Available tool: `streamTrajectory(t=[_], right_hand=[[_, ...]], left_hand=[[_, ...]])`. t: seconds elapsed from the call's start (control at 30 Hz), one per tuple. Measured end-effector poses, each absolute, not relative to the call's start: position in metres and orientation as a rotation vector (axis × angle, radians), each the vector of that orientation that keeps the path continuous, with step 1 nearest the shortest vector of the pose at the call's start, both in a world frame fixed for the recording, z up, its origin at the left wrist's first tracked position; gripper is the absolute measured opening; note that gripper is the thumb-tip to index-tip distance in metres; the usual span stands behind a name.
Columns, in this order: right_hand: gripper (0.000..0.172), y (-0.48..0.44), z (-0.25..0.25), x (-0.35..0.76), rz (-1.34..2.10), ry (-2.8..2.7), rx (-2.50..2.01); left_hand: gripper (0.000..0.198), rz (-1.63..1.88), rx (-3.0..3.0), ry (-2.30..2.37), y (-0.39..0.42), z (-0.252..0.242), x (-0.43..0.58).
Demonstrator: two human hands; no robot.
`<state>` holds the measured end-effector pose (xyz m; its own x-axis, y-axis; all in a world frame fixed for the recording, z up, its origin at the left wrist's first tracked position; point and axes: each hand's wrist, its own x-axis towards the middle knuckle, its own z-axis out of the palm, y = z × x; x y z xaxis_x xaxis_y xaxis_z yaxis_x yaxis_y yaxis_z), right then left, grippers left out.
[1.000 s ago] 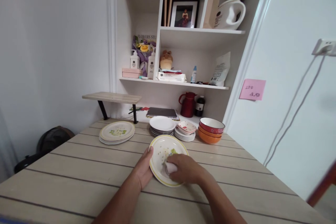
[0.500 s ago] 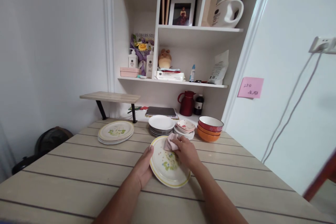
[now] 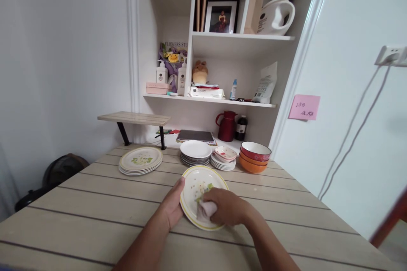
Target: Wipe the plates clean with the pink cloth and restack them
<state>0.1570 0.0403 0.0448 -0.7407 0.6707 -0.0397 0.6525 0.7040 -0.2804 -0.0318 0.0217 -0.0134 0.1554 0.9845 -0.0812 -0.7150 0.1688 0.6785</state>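
A white plate (image 3: 194, 182) with a yellow rim and a green floral print is tilted up above the table, facing me. My left hand (image 3: 173, 205) grips its left edge, thumb on the rim and the other fingers behind it. A pale pink cloth (image 3: 205, 210) is bunched in my right hand (image 3: 227, 206), pressed to the lower part of the plate's face. That hand covers part of the print. To the left lies a stack of matching floral plates (image 3: 141, 160).
Beyond the plate stand a stack of white plates (image 3: 195, 149), small dishes (image 3: 225, 153) on saucers, and stacked red and orange bowls (image 3: 255, 156). A raised wooden shelf (image 3: 135, 117) is at the back left. Behind are a red jug (image 3: 226, 126) and a dark bottle (image 3: 241, 128).
My right hand has moved the cloth from the plate's upper edge down to its lower part. My left hand keeps its hold on the rim.
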Motion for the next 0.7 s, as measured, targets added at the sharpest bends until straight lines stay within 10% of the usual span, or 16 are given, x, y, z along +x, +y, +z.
streamTrajectory(t=[0.5, 0.7], right_hand=[[0.048, 0.067, 0.026, 0.146, 0.214, -2.292, -1.499], [0.026, 0.08, 0.025, 0.182, 0.274, -2.308, -1.631]], left_hand=[[0.053, 1.358, 0.602, 0.616, 0.021, -0.011, -0.029], [0.051, 1.371, 0.612, 0.636, 0.021, -0.013, -0.03]])
